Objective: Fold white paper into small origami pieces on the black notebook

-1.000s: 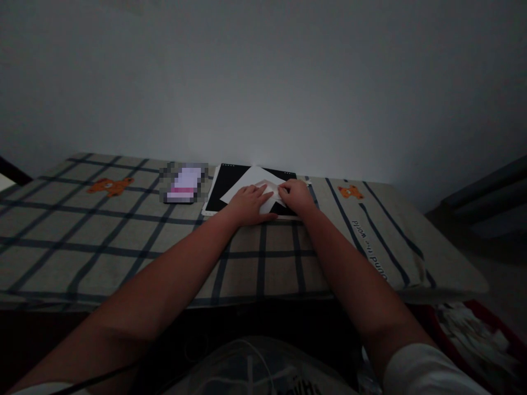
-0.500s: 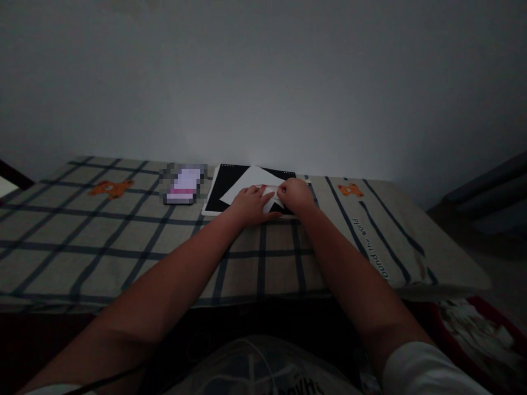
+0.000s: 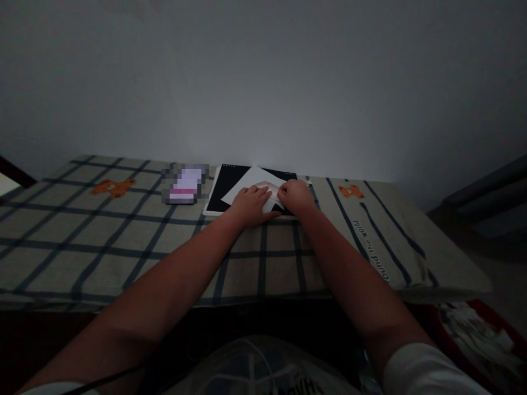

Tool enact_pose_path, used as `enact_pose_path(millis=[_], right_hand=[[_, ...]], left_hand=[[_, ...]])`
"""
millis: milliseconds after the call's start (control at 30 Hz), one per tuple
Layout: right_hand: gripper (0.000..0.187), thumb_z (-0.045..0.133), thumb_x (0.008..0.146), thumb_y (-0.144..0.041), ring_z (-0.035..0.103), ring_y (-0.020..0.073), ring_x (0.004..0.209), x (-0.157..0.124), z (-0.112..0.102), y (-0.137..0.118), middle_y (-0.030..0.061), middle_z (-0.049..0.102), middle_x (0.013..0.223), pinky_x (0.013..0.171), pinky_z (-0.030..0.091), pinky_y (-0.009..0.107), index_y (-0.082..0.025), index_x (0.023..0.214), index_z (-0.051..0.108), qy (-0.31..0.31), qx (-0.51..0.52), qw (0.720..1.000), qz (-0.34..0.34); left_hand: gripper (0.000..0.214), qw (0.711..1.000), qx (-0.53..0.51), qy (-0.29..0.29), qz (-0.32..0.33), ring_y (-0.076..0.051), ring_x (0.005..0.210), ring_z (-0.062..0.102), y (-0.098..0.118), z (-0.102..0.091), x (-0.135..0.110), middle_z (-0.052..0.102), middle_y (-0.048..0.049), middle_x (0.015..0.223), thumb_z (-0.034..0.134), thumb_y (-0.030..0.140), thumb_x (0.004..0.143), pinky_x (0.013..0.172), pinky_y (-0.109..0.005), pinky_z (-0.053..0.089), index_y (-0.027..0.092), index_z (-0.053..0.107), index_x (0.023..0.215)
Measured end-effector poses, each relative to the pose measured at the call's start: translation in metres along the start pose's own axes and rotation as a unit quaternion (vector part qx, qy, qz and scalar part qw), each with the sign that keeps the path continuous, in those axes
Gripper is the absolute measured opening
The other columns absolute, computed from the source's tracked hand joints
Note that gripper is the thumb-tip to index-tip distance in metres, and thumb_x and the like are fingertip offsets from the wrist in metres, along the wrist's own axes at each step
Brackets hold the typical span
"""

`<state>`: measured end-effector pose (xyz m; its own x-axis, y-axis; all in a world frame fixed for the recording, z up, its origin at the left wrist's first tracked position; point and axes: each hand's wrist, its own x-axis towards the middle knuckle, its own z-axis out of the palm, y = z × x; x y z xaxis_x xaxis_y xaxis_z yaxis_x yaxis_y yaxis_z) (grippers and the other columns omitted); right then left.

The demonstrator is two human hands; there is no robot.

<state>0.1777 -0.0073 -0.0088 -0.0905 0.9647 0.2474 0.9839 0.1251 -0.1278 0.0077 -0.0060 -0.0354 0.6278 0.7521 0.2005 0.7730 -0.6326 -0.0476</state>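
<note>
A white sheet of paper (image 3: 245,182) lies at a slant on a black rectangular sheet (image 3: 214,192) with white edges beneath. Flat on the paper rests my left hand (image 3: 249,207), fingers stretched out and thumb apart. My right hand (image 3: 298,196) is closed at the right part of the paper, thumb and index finger pinching it. Between the hands, a pale pinkish flap of the paper shows, partly covered by my left fingers. Exactly what part the right fingertips grip is hidden.
Left of the paper lies a phone (image 3: 186,185), its screen blurred out. The table is covered by a checked cloth (image 3: 164,263) with orange bear prints, and a grey wall (image 3: 255,82) rises behind it. White crumpled material (image 3: 473,334) sits low at the right.
The flap between my hands looks wider and smoother, and the reddish patch by my left fingers is gone. Both hands stay in nearly the same place.
</note>
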Motion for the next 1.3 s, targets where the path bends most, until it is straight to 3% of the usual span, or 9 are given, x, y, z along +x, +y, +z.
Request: enact_pose_path(millis=[267, 567, 833, 1067, 1300], right_hand=[[0.032, 0.046, 0.091, -0.023, 0.067, 0.0256, 0.092, 0.0, -0.001, -0.003, 0.0182, 0.073, 0.1, 0.08, 0.048, 0.032, -0.012, 0.095, 0.076, -0.008, -0.006, 1.0, 0.002], [0.033, 0.046, 0.091, -0.023, 0.067, 0.0261, 0.091, -0.001, -0.004, -0.007, 0.0194, 0.073, 0.1, 0.079, 0.047, 0.033, -0.01, 0.097, 0.076, -0.013, -0.018, 1.0, 0.013], [0.033, 0.045, 0.093, -0.026, 0.063, 0.0234, 0.094, -0.001, 0.0, 0.003, 0.0151, 0.07, 0.103, 0.081, 0.045, 0.031, -0.014, 0.096, 0.076, -0.018, 0.004, 0.999, -0.04], [0.037, 0.044, 0.092, -0.023, 0.059, 0.0237, 0.106, 0.0, 0.005, 0.008, 0.0136, 0.064, 0.112, 0.091, 0.044, 0.031, -0.017, 0.119, 0.069, -0.038, 0.004, 0.995, -0.088], [0.043, 0.044, 0.092, -0.02, 0.057, 0.0235, 0.106, -0.002, 0.009, 0.011, 0.0148, 0.059, 0.119, 0.092, 0.044, 0.032, -0.016, 0.132, 0.06, -0.055, 0.0, 0.992, -0.114]], left_hand=[[0.079, 1.0, -0.012, -0.013, -0.015, -0.035, 0.137, 0.037, 0.003, -0.003, 0.001, 0.041, -0.0122, 0.154, 0.034, 0.076, 0.087, 0.107, -0.047, 0.031, 0.021, 0.045, 0.143], [0.078, 0.999, -0.022, -0.001, -0.03, -0.036, 0.132, 0.042, 0.008, -0.007, 0.002, 0.045, -0.0135, 0.15, 0.028, 0.075, 0.089, 0.104, -0.049, 0.035, 0.018, 0.048, 0.139], [0.08, 1.0, -0.021, -0.02, 0.004, -0.035, 0.137, 0.039, 0.0, -0.002, -0.001, 0.037, -0.016, 0.155, 0.033, 0.075, 0.088, 0.111, -0.046, 0.028, 0.02, 0.042, 0.146], [0.078, 1.0, -0.012, -0.009, 0.013, -0.034, 0.14, 0.037, 0.0, -0.006, -0.002, 0.038, -0.0223, 0.152, 0.035, 0.069, 0.092, 0.111, -0.042, 0.031, 0.011, 0.044, 0.144], [0.064, 0.999, 0.014, 0.014, 0.03, -0.034, 0.127, 0.051, -0.004, -0.009, -0.001, 0.054, -0.0183, 0.14, 0.04, 0.064, 0.092, 0.105, -0.044, 0.04, 0.014, 0.06, 0.128]])
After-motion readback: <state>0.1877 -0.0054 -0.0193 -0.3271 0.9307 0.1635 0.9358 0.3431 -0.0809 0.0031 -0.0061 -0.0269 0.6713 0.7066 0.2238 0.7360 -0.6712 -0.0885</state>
